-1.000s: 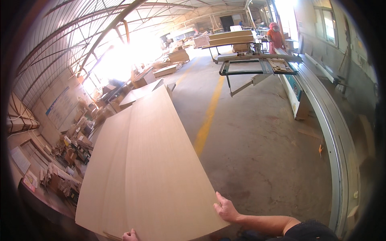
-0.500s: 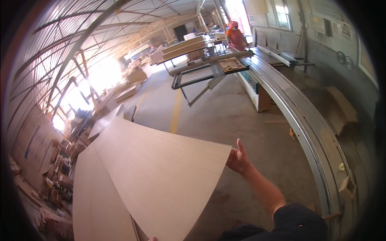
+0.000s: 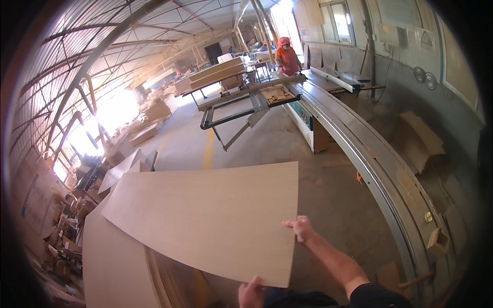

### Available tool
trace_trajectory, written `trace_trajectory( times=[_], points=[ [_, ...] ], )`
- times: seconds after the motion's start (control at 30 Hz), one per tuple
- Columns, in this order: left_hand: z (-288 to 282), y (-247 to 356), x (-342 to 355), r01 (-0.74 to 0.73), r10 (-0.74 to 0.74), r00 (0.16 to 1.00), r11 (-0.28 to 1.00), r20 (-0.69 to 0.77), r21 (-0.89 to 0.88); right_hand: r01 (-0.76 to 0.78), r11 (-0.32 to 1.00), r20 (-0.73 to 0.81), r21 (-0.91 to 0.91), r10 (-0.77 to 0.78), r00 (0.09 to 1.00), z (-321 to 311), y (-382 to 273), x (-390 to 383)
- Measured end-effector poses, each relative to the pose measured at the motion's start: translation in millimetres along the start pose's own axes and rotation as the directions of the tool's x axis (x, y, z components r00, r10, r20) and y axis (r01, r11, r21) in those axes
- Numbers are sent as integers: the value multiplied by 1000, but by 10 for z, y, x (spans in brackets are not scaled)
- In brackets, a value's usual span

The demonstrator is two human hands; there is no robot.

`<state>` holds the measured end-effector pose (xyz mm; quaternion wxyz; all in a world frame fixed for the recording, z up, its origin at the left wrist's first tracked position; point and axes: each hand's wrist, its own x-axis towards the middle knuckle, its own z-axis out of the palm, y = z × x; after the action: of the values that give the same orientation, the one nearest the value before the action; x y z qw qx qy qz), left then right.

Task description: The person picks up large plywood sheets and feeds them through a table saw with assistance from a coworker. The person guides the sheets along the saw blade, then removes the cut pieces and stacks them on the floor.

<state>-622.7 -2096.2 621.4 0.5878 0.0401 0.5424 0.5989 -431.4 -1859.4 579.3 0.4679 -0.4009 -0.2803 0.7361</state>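
The right hand [image 3: 303, 229] pinches the right edge of a pale panel [image 3: 215, 213] while the left hand [image 3: 251, 293] pinches its near edge, thumb on top, the panel's left end reaching over a stack of boards [image 3: 113, 262], a long metal rail [image 3: 367, 149] running well apart on the right.

totally blown out at the white-glowing left-side windows [image 3: 118, 110], bends the long silver metal rail [image 3: 355, 149], goes black around the rim
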Motion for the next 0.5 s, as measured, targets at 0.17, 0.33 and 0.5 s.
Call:
trace_trajectory(
  times=[0.17, 0.33, 0.5],
  points=[
    [-367, 496, 1218, -69, 267, 901, 866, 341, -495, 25, 994, -102, -103, -36, 994, -936, -634, 583],
    [-301, 1638, 2071, -349, 436, 892, 833, 121, -430, -1, 984, -261, -179, -46, 964, -1066, -1315, 879],
    [132, 2419, 2837, -432, 501, 859, 819, 105, -378, 135, 905, -269, -403, -258, 928, -1005, -1707, 1138]
  ],
)
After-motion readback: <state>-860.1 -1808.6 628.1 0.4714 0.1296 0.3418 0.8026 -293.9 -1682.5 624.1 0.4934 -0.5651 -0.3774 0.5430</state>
